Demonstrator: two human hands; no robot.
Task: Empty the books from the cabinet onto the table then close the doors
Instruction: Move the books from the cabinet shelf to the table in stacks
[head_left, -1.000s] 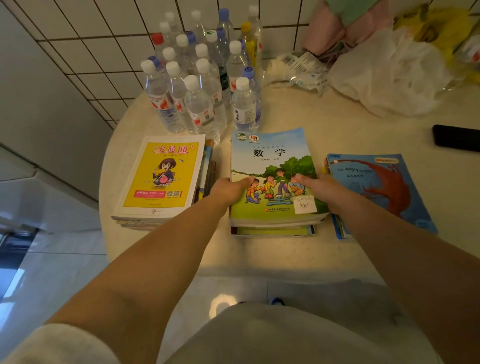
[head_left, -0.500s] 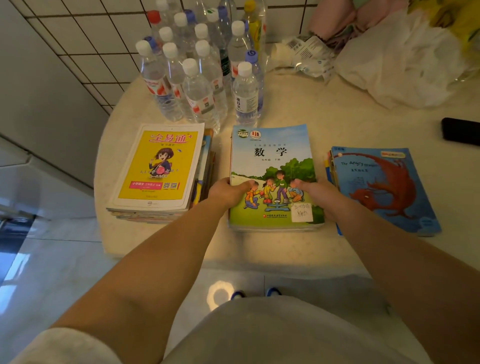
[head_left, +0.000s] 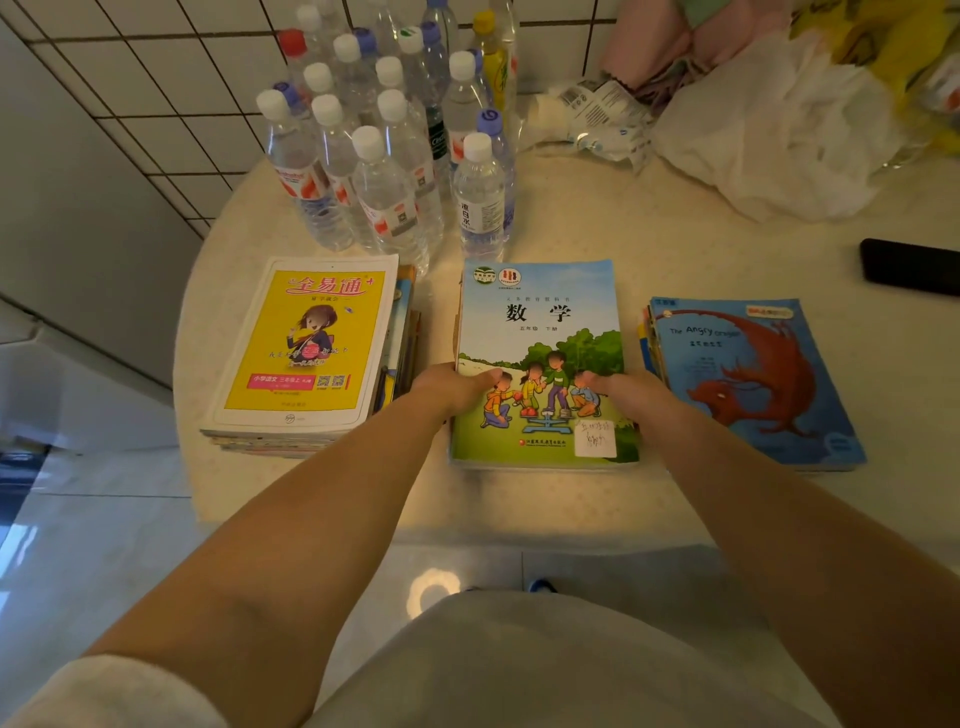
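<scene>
Three piles of books lie on the beige table (head_left: 675, 249). The middle pile is topped by a blue-and-green maths book (head_left: 540, 322) showing children at a scale. My left hand (head_left: 452, 387) grips its left edge and my right hand (head_left: 621, 389) grips its right edge, thumbs on the cover. The pile rests flat on the table. Left of it sits a pile topped by a yellow book (head_left: 306, 343). On the right lies a pile topped by a blue dragon book (head_left: 748, 374). The cabinet is out of view.
Several water bottles (head_left: 395, 156) stand just behind the books. White plastic bags (head_left: 769, 135) and wrappers fill the back right. A black phone (head_left: 909, 267) lies at the right edge. A tiled wall runs behind; the table's front edge is near my body.
The maths pile has come down flush onto the book beneath, which no longer sticks out at the front. Both hands stay on its sides.
</scene>
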